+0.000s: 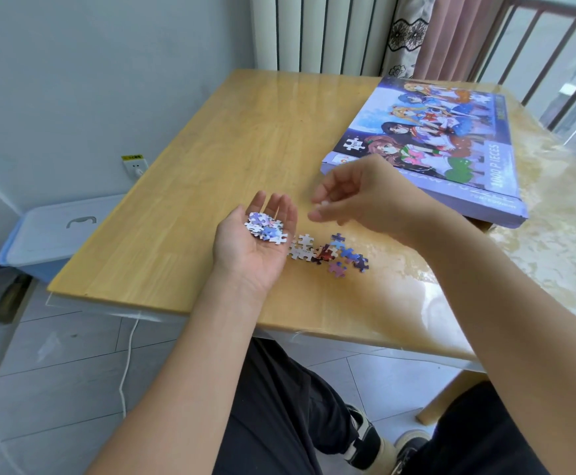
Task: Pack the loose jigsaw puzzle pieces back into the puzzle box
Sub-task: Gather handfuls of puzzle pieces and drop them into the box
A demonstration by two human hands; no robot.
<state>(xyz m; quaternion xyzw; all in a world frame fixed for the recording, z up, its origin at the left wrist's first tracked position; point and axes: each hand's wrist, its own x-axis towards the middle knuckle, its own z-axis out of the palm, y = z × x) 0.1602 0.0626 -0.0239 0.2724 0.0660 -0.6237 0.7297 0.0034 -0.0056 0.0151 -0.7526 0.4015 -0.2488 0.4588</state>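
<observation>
A person's left hand point(257, 241) lies palm up and flat over the counter point(190, 186), cupping a small heap of jigsaw pieces point(265, 228), while the right hand point(355, 193) hovers just to its right, fingers loosely curled and holding nothing visible. More loose pieces point(329, 253) lie scattered on the counter just right of the left palm. The puzzle box point(430, 149) sits at the far right, its lid on, well apart from both hands.

With the palm so shallow, a tilt on the way across could spill the heap onto the counter or over the near edge to the floor. The closed lid looks to be another snag: one hand is full, so opening it may take an awkward one-handed lift.

The counter is pale wood under a clear, glossy cover that catches glare at the right, where small pieces may slide. Beyond it are a white wall with a socket point(135, 165), a radiator point(320, 32), curtains point(427, 32) and a railed window; a lidded plastic bin point(60, 231) stands at left on a tiled floor point(63, 365).
</observation>
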